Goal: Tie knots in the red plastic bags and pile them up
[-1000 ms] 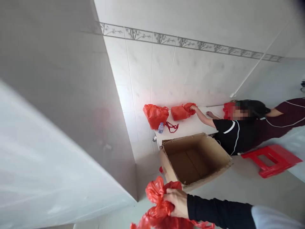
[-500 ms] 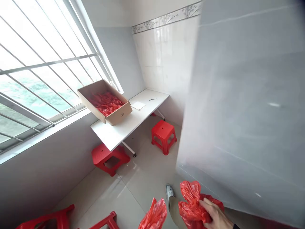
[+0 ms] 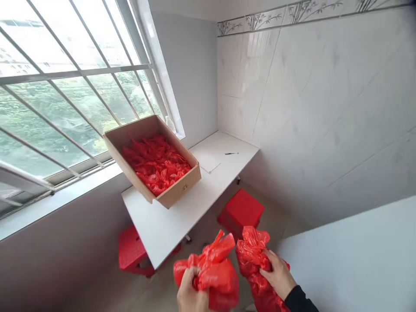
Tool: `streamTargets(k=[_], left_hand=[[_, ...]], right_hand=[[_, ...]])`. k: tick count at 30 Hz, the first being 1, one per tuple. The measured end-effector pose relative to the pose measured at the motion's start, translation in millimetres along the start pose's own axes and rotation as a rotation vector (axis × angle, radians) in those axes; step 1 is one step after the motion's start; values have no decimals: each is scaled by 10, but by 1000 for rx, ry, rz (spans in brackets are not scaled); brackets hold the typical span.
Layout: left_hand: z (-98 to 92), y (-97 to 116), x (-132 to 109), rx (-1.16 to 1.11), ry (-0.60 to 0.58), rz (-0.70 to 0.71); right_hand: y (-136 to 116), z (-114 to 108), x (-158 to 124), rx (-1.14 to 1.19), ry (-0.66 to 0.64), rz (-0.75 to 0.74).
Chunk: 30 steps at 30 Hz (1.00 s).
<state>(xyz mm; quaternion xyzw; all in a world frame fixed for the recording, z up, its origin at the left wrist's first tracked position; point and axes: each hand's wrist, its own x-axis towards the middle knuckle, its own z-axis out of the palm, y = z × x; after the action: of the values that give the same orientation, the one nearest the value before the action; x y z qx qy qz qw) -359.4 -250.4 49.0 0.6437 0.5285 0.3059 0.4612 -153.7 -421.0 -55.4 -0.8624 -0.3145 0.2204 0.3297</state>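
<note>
A: Hands?
B: The left hand (image 3: 190, 297) is fisted around the gathered top of a red plastic bag (image 3: 211, 271), low in the middle of the view. The right hand (image 3: 276, 275) is wrapped round a second red bag (image 3: 251, 253), fingers curled over its side. The two bags touch, side by side and upright.

A: What lies ahead of them?
B: A white table (image 3: 162, 225) under the window (image 3: 65, 86), its near corner just beyond the left-hand bag. A cardboard box (image 3: 182, 190) sits askew along the table's window edge, top open, heaped with loose red bags (image 3: 156, 162). The box lies up and left of both hands, and the left hand is nearer.

A: Open room?
B: Bare tabletop between box and near corner. The far end holds a pen (image 3: 231, 153) and a paper sheet (image 3: 209, 162). One red stool (image 3: 242, 212) stands just past the bags, and another stool (image 3: 131, 251) stands under the near end.
</note>
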Motion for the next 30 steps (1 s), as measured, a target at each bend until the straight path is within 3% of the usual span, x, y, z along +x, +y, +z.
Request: streamTargets(k=[4,7,11,16,19,22,27,30], left_hand=[[447,421,1433,-19,-155,209],[701,772,2172,-31,-210,295],[938,1006,2777,-19,-242,316],[1424,1019,3317,-66,-241,287],[1899,961,3752,-133,-202,269],[2444,885,4367,-208,-136,257],[3403,847,5738,-260,59,188],[3985,818,6568,-262,150,163]], right_hand=[[-269,-53,893,-39,127,47],[-420,-252,1460,-81,163,77],[-626,-578,2306,-128,160,114],[-786,-972,3658,-183,180,94],[-793,-1117,4659,-241,193,49],[-817,-1094,5903,-323,174,-18],[-997,-746,8219,-517,96,-138],[-1107,-469,9318,-607,62,-210]])
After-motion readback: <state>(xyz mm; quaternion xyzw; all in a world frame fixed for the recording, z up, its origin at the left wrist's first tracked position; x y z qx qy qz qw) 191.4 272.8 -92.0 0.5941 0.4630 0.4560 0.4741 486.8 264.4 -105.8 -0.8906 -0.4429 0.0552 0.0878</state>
